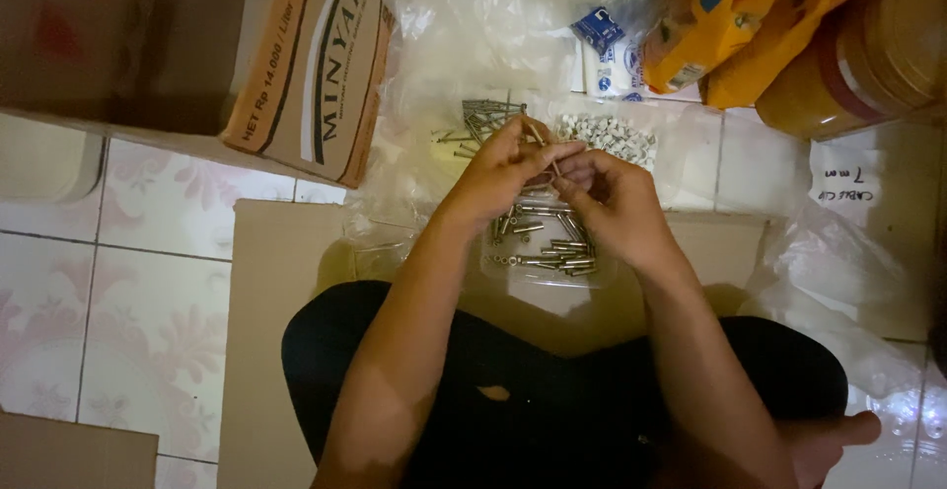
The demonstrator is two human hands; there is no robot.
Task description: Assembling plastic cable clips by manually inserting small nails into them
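1. One thin metal pin (542, 142) sits pinched between the fingertips of the person's left hand (503, 168) and right hand (610, 203), held above the floor in the middle of the view; both hands are closed on it, fingers touching at the tips.
2. Directly under the hands lies one clear plastic bag (552, 270) holding a heap of finished metal pieces (552, 244), too many and too overlapped to count.
3. Beyond the hands are two more heaps on clear plastic: one of loose grey nails (483, 116) and, just right of it, one of small white clips (607, 137); neither can be counted.
4. One flat sheet of cardboard (271, 292) lies under the person's crossed legs.
5. One brown cardboard box (316, 65) stands at upper left on the tiled floor (138, 252).
6. At upper right sit two orange packets (750, 25) and one round brown jar (868, 55).
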